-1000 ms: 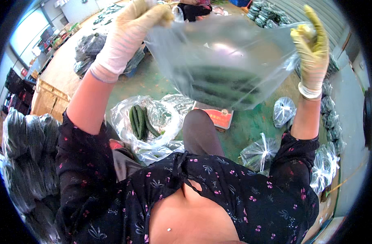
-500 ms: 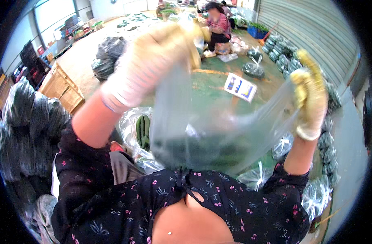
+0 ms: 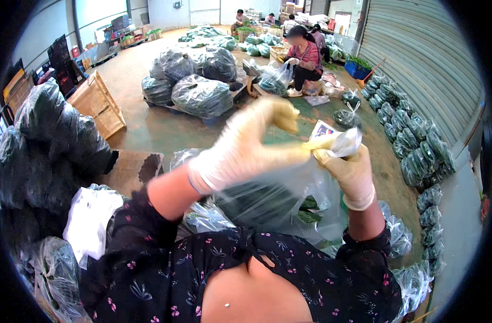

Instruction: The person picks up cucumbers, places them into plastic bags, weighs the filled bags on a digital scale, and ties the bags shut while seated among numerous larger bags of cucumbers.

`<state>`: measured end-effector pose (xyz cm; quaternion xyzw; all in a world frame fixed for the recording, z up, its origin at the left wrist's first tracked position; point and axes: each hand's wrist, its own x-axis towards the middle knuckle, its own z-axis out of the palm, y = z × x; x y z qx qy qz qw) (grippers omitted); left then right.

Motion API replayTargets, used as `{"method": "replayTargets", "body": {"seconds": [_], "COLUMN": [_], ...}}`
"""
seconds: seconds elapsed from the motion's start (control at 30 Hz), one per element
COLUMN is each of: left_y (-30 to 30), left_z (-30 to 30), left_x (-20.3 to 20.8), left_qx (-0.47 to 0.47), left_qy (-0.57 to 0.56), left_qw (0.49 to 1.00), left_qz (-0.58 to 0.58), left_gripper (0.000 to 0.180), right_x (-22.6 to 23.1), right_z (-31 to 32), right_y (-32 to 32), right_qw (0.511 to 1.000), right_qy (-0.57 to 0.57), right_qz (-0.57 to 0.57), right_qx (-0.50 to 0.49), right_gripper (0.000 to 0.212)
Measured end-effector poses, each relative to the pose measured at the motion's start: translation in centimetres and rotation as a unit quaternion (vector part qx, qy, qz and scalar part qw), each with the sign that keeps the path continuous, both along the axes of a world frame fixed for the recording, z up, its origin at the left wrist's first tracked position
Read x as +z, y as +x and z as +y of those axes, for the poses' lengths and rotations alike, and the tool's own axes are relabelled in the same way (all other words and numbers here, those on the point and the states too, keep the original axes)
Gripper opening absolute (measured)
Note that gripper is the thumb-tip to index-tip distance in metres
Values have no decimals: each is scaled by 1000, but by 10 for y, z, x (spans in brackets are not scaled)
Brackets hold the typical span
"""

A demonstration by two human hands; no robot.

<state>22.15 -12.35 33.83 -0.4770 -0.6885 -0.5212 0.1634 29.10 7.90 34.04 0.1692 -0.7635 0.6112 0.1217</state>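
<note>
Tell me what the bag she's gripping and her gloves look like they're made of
The bag looks like thin clear plastic film: glossy, crinkled, with dark green vegetables showing through, its neck bunched between both hands. The glove on the left hand and the one on the right hand look like thin pale rubber or latex, smooth, close-fitting and yellowish at the fingers; the exact material is unclear.

light: bright, even daylight; blur: left hand (image 3: 246,153) motion-smeared; edges: fisheye bending, black vignette rim

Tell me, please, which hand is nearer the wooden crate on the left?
Left. The left hand is raised right of the wooden crate; the right hand is farther right, gripping the bag's twisted neck.
</note>
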Motion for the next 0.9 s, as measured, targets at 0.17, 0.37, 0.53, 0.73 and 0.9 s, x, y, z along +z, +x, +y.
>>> {"method": "replayTargets", "body": {"seconds": [0.17, 0.37, 0.53, 0.73, 0.9], "left_y": [38, 5, 12, 45, 40], "left_z": [17, 19, 57, 52, 68], "left_x": [-68, -45, -96, -58, -99], "left_qx": [-290, -277, -217, -259, -171], "left_qy": [-78, 51, 14, -245, -148], "left_qw": [859, 829, 973, 892, 971], "left_qz": [-415, -484, -74, -279, -78], "left_gripper": [35, 37, 19, 17, 34], "right_x": [9, 47, 33, 25, 25], "right_z": [-3, 31, -11, -2, -19], "right_y": [10, 57, 11, 2, 1], "right_qw": [990, 962, 869, 865, 833], "right_qy": [124, 37, 419, 449, 474], "right_qz": [49, 228, 209, 195, 219], "right_qx": [44, -143, 160, 107, 185], "right_gripper": [17, 24, 24, 26, 34]}}
